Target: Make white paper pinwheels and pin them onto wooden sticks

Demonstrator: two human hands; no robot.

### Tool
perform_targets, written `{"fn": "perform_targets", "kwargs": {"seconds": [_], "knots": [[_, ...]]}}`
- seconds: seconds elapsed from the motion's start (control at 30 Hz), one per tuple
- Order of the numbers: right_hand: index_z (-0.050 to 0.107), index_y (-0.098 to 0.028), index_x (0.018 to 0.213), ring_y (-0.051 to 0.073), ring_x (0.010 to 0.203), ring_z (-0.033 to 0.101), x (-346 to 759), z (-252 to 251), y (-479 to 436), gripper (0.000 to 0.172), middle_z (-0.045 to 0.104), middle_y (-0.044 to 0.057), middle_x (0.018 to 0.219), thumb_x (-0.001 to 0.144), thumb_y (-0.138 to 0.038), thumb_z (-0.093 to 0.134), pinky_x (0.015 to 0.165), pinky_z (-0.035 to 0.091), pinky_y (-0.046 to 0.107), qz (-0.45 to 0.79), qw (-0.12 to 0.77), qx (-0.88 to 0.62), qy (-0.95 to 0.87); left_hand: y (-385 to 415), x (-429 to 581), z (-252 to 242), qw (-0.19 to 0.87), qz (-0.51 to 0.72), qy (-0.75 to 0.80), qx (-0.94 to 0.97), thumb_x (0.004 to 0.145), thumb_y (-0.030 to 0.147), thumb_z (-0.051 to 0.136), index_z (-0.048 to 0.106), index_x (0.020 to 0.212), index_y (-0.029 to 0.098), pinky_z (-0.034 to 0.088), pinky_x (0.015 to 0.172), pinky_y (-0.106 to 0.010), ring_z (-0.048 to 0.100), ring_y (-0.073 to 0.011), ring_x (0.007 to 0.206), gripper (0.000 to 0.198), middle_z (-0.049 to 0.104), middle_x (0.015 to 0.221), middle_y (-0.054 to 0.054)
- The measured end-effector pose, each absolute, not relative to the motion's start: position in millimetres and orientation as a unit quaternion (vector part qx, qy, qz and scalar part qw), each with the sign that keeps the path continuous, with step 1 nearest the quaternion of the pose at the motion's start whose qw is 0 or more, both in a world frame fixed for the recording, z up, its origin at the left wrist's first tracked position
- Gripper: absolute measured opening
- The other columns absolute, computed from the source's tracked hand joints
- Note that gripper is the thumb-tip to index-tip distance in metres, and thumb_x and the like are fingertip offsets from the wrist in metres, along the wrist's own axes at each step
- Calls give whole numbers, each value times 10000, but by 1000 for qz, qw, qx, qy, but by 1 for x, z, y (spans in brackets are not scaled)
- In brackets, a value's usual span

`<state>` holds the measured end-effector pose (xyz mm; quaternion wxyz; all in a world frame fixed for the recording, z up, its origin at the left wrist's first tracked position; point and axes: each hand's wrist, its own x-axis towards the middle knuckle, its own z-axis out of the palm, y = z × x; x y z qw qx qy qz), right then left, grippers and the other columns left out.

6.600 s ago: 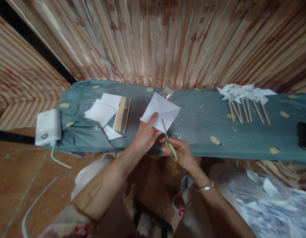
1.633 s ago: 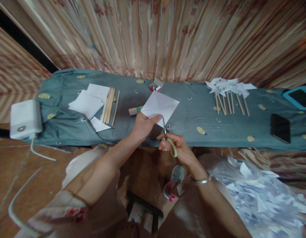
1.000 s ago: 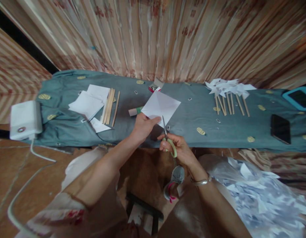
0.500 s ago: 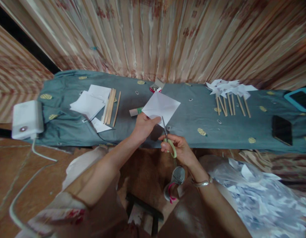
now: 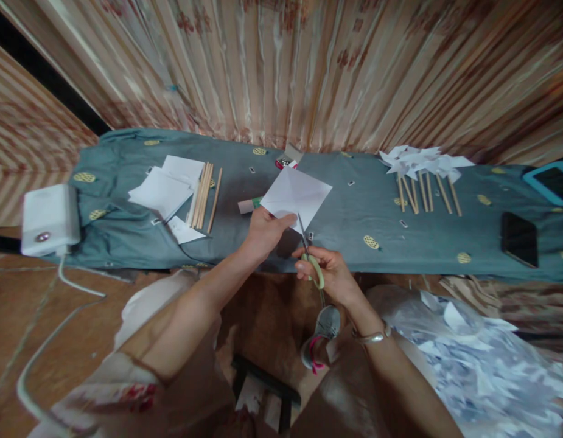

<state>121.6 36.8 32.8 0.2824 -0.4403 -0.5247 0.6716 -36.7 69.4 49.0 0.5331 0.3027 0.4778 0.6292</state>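
Observation:
A square white paper [image 5: 297, 191] is turned like a diamond above the cloth, its lower left edge pinched by my left hand [image 5: 265, 231]. My right hand [image 5: 327, 271] is closed on scissors [image 5: 315, 271] with pale green handles. Their blades point up and lie at the lower corner of the paper, beside my left thumb. Behind my left hand lies a small tube [image 5: 249, 205] with a green band. A small red-rimmed container [image 5: 285, 163] sits behind the paper.
On the blue-green cloth [image 5: 354, 213] are paper sheets [image 5: 160, 191] and sticks [image 5: 202, 194] at left, paper pinwheels on sticks [image 5: 420, 163] and a black phone [image 5: 518, 238] at right. A white device [image 5: 50, 219] with a cable stands far left. A bag of folded paper [image 5: 486, 365] is lower right.
The scissor handles and the fingers of my right hand have shifted very slightly. The paper and my left hand look the same.

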Motion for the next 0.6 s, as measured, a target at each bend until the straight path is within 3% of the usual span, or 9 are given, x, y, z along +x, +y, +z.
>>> {"fn": "perform_targets", "kwargs": {"seconds": [0.6], "knots": [[672,-196,820,92,502,569,119,30,38,427,609,-47,549,588,-518,830,503,467,217,662,302,-455,-513,66,-36,49,534,612,485,325,522,193,724,618,780,150,466,674,-259,564,-129,649,282,638,704,16]]}}
